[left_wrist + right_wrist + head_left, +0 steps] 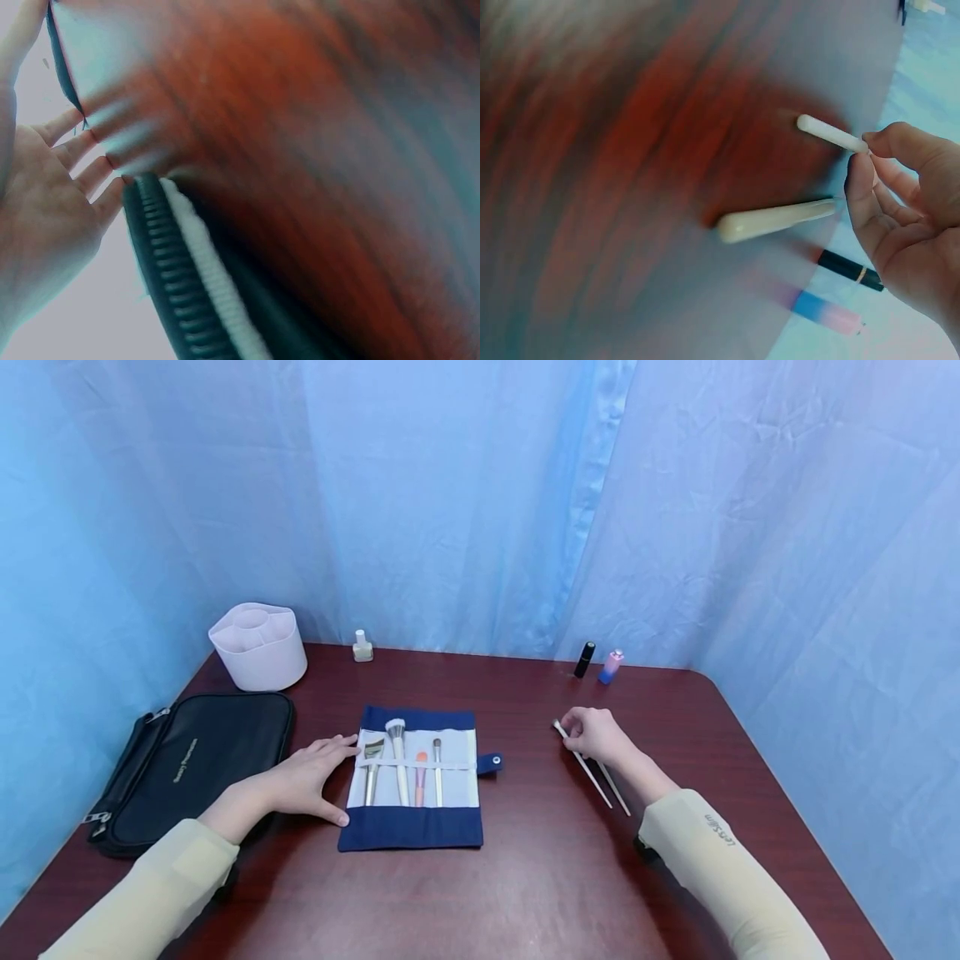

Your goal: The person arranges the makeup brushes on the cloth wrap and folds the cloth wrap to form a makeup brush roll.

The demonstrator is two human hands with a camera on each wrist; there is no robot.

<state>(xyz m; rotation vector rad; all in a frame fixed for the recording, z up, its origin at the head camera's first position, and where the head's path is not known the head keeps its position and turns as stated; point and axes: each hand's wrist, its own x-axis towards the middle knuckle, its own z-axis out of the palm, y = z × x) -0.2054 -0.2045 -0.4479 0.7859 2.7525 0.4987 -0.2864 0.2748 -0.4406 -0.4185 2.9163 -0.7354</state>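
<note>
Pinching the upper end of a white stick (567, 739), the right hand (596, 735) has its grip curled round it, a second white stick (613, 787) lying just beside it on the bench (540, 860). At nine o'clock from there, the left hand (303, 777) rests flat with a released grip on the left edge of the unrolled brush roll (412, 827), likely steadying it. Four brushes (397, 760) sit under its strap. A black pouch (187, 760) lies farther left; a white organizer (258, 647) stands at eleven o'clock.

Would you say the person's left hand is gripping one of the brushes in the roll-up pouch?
No, the left hand lies flat with straight fingers on the left edge of the brush roll, beside the brushes rather than around one.
</note>
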